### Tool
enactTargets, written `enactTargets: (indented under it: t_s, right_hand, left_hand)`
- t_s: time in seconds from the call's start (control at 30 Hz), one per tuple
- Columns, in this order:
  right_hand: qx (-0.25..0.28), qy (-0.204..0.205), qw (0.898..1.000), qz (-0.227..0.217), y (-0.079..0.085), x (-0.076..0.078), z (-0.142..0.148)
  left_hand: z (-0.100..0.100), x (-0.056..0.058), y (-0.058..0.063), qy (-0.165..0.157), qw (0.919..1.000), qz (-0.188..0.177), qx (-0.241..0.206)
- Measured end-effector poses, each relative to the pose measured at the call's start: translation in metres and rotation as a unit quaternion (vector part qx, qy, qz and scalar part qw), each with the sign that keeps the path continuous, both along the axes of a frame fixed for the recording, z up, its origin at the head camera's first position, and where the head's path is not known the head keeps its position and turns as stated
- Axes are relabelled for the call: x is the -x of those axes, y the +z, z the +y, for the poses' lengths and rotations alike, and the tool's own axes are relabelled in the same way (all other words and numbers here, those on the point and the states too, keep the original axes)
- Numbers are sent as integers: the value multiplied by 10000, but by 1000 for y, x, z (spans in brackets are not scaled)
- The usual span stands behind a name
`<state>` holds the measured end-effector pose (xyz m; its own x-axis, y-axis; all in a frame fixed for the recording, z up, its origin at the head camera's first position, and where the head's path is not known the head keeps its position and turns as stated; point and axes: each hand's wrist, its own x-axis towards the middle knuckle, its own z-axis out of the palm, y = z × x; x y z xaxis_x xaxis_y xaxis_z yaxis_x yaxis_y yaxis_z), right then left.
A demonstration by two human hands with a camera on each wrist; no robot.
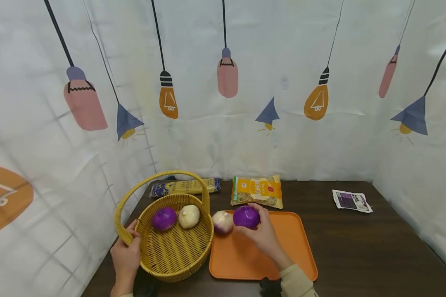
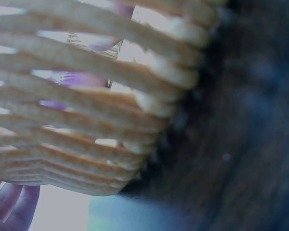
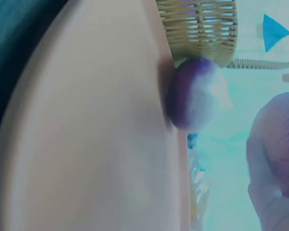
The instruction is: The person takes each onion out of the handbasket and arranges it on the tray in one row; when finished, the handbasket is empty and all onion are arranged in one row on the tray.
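Observation:
A yellow wicker basket (image 1: 169,251) with an arched handle stands tilted at the left. Inside it lie a purple onion (image 1: 164,218) and a white onion (image 1: 189,216). My left hand (image 1: 126,252) grips the basket's left rim beside the handle's foot; the left wrist view shows the woven side (image 2: 82,115) close up. My right hand (image 1: 262,234) holds another purple onion (image 1: 246,217) between thumb and fingers, above the orange tray (image 1: 260,260). A white-and-purple onion (image 1: 222,222) sits at the tray's back left corner, also seen in the right wrist view.
A long yellow-and-blue packet (image 1: 186,187) lies behind the basket. Behind the tray is an orange-yellow bag (image 1: 257,191). A small purple-and-white sachet (image 1: 352,201) rests at the right of the dark table (image 1: 360,251). White printed curtains (image 1: 208,144) close the back and sides.

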<state>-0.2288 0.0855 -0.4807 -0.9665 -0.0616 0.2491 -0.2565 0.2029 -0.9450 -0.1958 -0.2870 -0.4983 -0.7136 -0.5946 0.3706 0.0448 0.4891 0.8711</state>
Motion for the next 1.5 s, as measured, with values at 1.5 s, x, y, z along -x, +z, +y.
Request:
enactTargets:
  t_s: [1.5]
  right_hand:
    - [-1727,-744,9819,-238,-36,16,13]
  left_hand:
    - [-3,-1,-1,-119,9999,109,-32]
